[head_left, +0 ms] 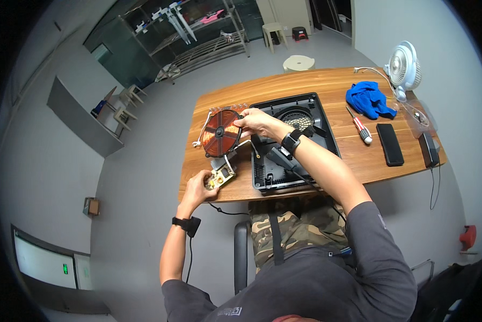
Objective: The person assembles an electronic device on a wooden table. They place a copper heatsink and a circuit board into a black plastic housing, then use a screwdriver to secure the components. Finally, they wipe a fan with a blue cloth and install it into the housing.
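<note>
A round copper-coloured induction coil [219,140] with a black spoked frame is tilted up over the left part of the table. My right hand [261,124] pinches its right edge, thumb and fingers closed on the rim. Below it, near the front edge, my left hand [199,187] grips a small circuit board [220,177] by its left side. White leads [229,159] run between coil and board. Beneath my right forearm lies an open black cooker housing [331,140], with a round fan grille [296,119] inside and a dark cable leading out.
To the right on the wooden table [335,80] are a blue cloth [370,100], a red-and-white-handled screwdriver [360,129], a black phone [390,145], a black adapter [428,150] and a white fan [403,70]. A white stool [299,63] stands beyond the far edge.
</note>
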A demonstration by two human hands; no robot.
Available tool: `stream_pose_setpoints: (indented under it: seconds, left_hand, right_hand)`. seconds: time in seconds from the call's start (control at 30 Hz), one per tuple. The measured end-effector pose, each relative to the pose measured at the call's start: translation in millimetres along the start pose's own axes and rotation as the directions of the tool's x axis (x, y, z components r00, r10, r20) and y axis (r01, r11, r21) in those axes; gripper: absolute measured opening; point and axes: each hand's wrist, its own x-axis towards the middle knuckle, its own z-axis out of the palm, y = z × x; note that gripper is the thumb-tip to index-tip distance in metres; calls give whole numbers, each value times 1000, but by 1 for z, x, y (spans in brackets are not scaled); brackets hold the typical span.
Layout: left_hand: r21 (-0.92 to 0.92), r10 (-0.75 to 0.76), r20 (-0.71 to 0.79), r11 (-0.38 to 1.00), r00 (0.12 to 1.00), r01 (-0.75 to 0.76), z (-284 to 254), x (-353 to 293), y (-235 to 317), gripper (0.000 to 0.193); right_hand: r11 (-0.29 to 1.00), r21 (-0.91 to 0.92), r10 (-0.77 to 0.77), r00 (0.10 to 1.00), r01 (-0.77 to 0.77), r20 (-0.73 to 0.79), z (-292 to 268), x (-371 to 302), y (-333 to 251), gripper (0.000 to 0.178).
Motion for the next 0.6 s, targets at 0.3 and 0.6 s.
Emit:
stream_pose_setpoints:
  seconds: [0.3, 0.6]
  left_hand:
    - [-32, 178, -124, 982, 976, -184, -38, 22, 65, 56]
    - [-195, 323, 70, 932, 944, -305, -21, 70, 142, 54]
  right_hand:
    - [992, 109, -79, 991, 68, 105, -54, -46, -51, 20]
    - [991, 58, -116, 993, 117, -28, -128, -107, -85, 25]
